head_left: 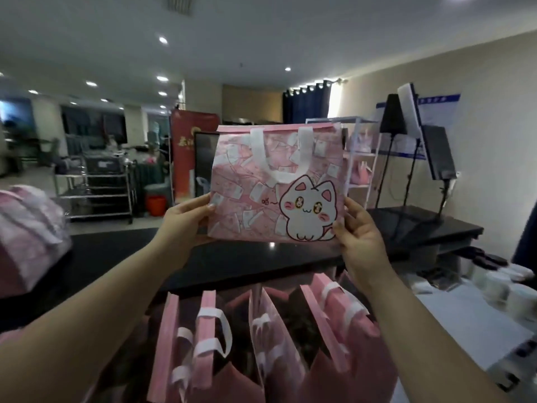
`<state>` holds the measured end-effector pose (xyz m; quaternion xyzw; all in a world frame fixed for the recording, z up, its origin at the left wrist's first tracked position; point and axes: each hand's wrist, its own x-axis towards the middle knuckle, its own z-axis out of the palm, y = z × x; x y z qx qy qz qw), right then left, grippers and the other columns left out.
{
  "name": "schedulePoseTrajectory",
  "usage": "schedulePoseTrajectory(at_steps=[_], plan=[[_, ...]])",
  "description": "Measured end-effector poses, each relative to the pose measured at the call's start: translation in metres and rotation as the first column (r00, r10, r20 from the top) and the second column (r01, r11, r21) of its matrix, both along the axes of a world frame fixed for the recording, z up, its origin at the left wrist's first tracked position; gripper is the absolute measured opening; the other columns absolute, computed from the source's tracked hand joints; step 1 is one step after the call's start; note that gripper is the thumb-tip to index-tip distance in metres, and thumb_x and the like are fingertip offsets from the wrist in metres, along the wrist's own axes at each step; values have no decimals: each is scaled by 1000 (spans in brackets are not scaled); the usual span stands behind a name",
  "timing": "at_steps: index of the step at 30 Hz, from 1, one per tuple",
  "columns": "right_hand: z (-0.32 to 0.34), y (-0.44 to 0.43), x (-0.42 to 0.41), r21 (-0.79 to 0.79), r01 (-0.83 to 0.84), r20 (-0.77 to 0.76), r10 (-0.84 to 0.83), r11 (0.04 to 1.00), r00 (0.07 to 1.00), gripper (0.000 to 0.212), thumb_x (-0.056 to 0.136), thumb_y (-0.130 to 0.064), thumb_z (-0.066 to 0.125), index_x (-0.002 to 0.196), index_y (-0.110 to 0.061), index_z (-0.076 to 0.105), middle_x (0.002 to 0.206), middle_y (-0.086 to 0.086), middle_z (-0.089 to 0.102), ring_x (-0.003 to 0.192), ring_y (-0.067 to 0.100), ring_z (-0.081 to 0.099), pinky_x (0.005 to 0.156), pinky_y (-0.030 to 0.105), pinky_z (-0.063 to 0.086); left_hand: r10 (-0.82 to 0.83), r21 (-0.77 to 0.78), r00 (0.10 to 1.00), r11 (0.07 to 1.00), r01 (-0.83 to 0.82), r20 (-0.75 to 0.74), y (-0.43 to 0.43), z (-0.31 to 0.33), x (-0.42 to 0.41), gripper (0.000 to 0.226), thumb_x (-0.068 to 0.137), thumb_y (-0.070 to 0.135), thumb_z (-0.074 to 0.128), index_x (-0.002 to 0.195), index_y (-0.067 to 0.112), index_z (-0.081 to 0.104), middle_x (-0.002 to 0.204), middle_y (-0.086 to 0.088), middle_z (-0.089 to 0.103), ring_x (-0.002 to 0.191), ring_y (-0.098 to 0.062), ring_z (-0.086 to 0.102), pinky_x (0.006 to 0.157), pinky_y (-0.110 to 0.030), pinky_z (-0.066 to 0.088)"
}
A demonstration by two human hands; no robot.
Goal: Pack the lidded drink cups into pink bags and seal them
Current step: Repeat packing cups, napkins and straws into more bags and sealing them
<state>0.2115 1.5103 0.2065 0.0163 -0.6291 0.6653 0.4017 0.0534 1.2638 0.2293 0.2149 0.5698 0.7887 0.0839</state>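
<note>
The left hand [186, 219] is curled round the lower left corner of a flat, glossy pink carrier bag printed with a white cartoon cat [270, 181], and the right hand [360, 228] grips the lower right corner likewise. The bag is held upright at mid-frame, above the black desk [116, 257]. For good packing, its base should probably be squared and its mouth opened before a cup is lowered in upright. Open pink bags with white handles [261, 330] are ranged along the bottom; blurred white lidded drink cups [499, 289] are seen at lower right.

Black counter [247, 263], metal cart [96, 181], red banner [186, 146], navy curtains [305, 106]
</note>
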Motion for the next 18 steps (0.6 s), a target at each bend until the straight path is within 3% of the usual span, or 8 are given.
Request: schedulePoseTrajectory(at_steps=[5,10,15,18], plan=[[38,-22,-67,49,-117,2,117,992,993,41,92,-2,58,130,-16,51,118,3,68,114,21,63,93,44,53,95,62,995,994,-93,-21,-36,22,-50,35,94,4,56,128,11,61,116,-11,68,97,-22,66,77,-46,56],[47,-47,-144,18,-165,-7,166,986,986,40,88,3,62,120,-20,56,114,6,69,108,22,66,85,41,57,200,53,979,979,-198,-37,-74,31,-94,24,92,8,62,113,18,68,108,-9,73,98,-27,70,89,-52,54],[30,-76,-215,24,-191,56,189,981,980,41,85,1,68,119,-18,57,110,5,70,102,22,68,80,41,59,330,11,942,944,-330,-60,-108,14,-130,24,93,5,59,112,18,65,100,-3,71,84,-17,72,65,-34,62],[25,-94,-249,36,-239,113,234,970,966,41,82,6,69,110,-21,58,107,7,69,95,19,69,69,33,59,408,20,912,913,-408,-43,-129,-2,-146,25,93,3,59,104,23,67,95,2,73,77,-10,73,63,-34,61]])
